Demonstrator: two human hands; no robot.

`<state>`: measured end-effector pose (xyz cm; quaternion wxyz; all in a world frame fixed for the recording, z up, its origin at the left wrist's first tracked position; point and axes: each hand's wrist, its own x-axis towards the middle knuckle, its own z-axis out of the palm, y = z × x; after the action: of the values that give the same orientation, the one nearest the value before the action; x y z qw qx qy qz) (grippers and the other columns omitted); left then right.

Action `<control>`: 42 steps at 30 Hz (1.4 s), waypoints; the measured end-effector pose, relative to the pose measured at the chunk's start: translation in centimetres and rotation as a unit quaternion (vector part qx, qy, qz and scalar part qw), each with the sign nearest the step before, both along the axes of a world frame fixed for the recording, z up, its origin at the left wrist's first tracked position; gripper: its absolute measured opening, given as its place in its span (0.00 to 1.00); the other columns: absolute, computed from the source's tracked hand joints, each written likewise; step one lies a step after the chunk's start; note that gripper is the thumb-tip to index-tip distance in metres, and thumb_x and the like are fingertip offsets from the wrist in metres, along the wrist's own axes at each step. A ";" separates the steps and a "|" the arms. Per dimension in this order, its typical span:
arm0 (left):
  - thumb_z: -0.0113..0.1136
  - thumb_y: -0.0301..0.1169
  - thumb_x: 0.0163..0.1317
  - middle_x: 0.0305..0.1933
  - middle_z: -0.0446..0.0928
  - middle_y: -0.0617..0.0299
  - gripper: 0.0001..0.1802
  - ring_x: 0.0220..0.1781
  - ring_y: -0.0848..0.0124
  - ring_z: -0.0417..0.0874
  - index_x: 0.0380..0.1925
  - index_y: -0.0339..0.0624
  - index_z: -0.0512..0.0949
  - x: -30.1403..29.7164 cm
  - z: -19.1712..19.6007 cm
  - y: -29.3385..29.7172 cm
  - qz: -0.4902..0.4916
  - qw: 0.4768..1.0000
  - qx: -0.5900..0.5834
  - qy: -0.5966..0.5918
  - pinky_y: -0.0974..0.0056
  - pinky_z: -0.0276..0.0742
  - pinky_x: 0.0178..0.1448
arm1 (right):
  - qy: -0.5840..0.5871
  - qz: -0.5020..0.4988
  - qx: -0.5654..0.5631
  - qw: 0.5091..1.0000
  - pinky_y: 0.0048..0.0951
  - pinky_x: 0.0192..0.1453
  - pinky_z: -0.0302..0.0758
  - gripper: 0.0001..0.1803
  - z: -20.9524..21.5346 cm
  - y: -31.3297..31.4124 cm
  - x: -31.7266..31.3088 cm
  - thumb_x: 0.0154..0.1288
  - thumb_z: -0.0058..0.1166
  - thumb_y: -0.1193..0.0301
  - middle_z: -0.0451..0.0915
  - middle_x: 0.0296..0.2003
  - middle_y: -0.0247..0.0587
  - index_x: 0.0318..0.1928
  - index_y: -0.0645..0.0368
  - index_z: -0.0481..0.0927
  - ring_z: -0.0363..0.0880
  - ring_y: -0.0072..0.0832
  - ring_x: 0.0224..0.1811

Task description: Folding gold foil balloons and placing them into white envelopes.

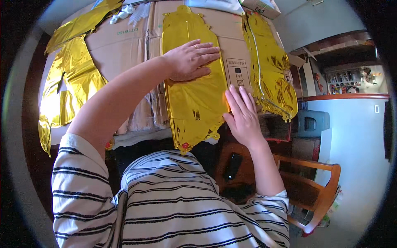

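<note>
A flat gold foil balloon point(192, 99) lies lengthwise on the cardboard in front of me, its near end hanging over the edge with a small red spot at the tip. My left hand point(192, 61) rests flat on its upper part, palm down, fingers stretched out. At the balloon's right edge is my right hand point(244, 113), with its fingers straight and close together. A small orange piece point(226, 102) shows between its thumb and fingers, against the foil; most of it is hidden under the hand, so its kind is unclear.
Flattened cardboard point(124, 49) covers the work surface. More gold foil balloons lie at the left point(68, 87) and the right point(271, 66), and white items point(123, 13) at the far edge. A wooden chair point(318, 186) and a blue-grey plastic stool point(313, 122) stand to the right.
</note>
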<state>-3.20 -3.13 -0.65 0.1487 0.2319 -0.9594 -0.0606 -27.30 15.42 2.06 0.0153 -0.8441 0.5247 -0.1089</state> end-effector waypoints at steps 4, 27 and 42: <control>0.55 0.47 0.71 0.79 0.57 0.55 0.37 0.81 0.56 0.55 0.75 0.48 0.58 0.0 -0.1 -0.1 -0.002 0.997 -0.038 0.073 0.46 0.48 0.82 | -0.142 -0.018 0.029 0.989 0.47 0.78 0.59 0.30 0.7 0.1 -1.5 0.70 0.57 0.62 0.68 0.70 0.52 0.69 0.58 0.70 0.64 0.51 0.73; 0.70 0.35 0.58 0.48 0.78 0.55 0.12 0.56 0.54 0.79 0.34 0.42 0.79 8.6 2.0 10.5 0.119 0.974 0.089 0.170 0.48 0.73 0.63 | -0.145 0.120 -0.071 0.980 0.41 0.65 0.74 0.13 -0.2 -7.1 0.9 0.60 0.65 0.74 0.82 0.53 0.41 0.46 0.58 0.82 0.79 0.41 0.59; 0.70 0.38 0.58 0.52 0.78 0.59 0.16 0.68 0.60 0.75 0.44 0.47 0.79 9.2 2.2 11.5 0.127 0.985 0.069 0.092 0.39 0.52 0.79 | -0.065 0.109 -0.051 0.991 0.45 0.76 0.62 0.19 -0.7 -5.3 -0.2 0.68 0.58 0.67 0.76 0.65 0.37 0.59 0.50 0.79 0.70 0.41 0.70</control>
<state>6.03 8.37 1.58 0.2266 0.3546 -0.8979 -0.1288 -27.55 10.13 1.33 0.0180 -0.8869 0.4217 -0.1879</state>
